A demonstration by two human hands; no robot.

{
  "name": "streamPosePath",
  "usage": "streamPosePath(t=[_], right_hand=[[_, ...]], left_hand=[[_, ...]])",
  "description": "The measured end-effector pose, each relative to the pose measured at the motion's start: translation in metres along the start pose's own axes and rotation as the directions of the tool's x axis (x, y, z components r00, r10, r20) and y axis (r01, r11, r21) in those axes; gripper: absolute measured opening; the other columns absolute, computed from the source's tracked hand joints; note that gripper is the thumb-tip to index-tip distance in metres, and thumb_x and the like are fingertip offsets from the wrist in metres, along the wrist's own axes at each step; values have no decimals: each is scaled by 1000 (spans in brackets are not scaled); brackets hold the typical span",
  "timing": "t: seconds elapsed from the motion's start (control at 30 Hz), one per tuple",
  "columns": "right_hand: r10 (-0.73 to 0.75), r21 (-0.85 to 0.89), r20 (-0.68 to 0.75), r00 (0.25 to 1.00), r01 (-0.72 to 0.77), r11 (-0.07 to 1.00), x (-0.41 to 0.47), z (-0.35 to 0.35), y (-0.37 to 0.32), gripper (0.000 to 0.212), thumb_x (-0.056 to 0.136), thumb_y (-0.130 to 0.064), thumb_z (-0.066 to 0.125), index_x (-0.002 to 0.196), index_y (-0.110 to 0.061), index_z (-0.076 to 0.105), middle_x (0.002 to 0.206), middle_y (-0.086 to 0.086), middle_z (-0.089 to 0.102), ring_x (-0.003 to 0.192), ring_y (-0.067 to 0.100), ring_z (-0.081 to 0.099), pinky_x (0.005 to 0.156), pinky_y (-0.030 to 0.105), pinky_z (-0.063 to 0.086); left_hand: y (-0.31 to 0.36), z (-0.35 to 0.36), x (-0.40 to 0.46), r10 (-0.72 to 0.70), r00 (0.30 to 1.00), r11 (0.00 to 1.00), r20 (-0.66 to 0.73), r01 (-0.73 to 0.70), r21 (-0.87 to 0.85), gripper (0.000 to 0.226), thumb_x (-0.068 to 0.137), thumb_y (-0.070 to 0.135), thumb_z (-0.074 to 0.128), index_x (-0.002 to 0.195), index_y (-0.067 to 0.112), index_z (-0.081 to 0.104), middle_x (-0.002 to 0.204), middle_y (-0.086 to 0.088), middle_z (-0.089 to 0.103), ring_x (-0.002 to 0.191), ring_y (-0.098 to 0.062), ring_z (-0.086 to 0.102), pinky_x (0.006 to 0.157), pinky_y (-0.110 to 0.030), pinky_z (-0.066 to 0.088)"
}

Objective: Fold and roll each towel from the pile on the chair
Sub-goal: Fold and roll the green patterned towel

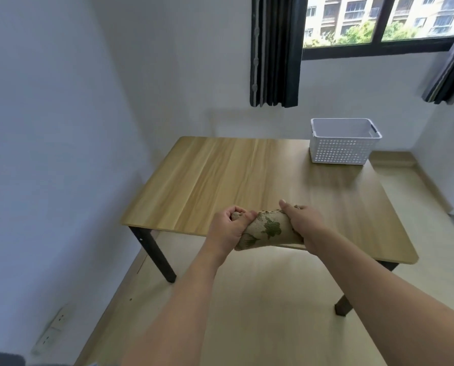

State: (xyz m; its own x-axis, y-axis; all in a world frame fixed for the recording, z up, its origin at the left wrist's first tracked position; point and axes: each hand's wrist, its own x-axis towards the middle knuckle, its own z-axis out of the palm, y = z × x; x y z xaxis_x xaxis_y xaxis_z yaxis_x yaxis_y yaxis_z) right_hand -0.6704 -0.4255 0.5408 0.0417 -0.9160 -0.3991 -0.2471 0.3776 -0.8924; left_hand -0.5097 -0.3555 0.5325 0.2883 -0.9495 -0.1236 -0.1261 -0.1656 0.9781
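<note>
A beige towel with a green leaf print (pixel 269 229) is rolled into a short thick cylinder and held over the near edge of the wooden table (pixel 220 175). My left hand (pixel 230 227) is wrapped around the roll's left end, fingers curled over it. My right hand (pixel 303 224) clasps the right end from above. The chair and its pile of towels are out of view.
A white perforated plastic basket (pixel 343 151) stands at the table's far right corner; nothing shows inside it. White walls close in on the left and behind. Dark curtains (pixel 274 51) hang by the window. Pale floor lies below the table, with a wall socket (pixel 59 318) low on the left.
</note>
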Motion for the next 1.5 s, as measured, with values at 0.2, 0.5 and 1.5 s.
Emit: streamPosePath(t=[0.2, 0.5, 1.5], right_hand=[[72, -11, 145, 987, -71, 997, 81, -99, 2, 42, 91, -49, 54, 97, -8, 63, 98, 13, 68, 86, 25, 64, 66, 31, 52], [52, -14, 504, 862, -52, 999, 176, -245, -30, 25, 96, -14, 53, 115, 1, 61, 106, 16, 69, 93, 27, 66, 76, 36, 55], [-285, -614, 636, 717, 694, 377, 640, -446, -220, 42, 88, -2, 33, 115, -17, 60, 113, 7, 59, 92, 21, 51, 76, 30, 44]], left_hand=[[18, 108, 64, -25, 998, 997, -58, 29, 65, 30, 75, 39, 76, 79, 12, 64, 80, -16, 72, 72, -29, 69, 63, -45, 57], [59, 245, 99, -72, 956, 984, -283, 114, 137, 29, 83, 40, 70, 80, 12, 61, 79, -10, 73, 74, -27, 70, 68, -41, 56], [167, 555, 503, -135, 968, 891, -209, 211, 403, 10, 86, 17, 63, 85, 24, 57, 89, 1, 66, 80, -14, 63, 66, -29, 50]])
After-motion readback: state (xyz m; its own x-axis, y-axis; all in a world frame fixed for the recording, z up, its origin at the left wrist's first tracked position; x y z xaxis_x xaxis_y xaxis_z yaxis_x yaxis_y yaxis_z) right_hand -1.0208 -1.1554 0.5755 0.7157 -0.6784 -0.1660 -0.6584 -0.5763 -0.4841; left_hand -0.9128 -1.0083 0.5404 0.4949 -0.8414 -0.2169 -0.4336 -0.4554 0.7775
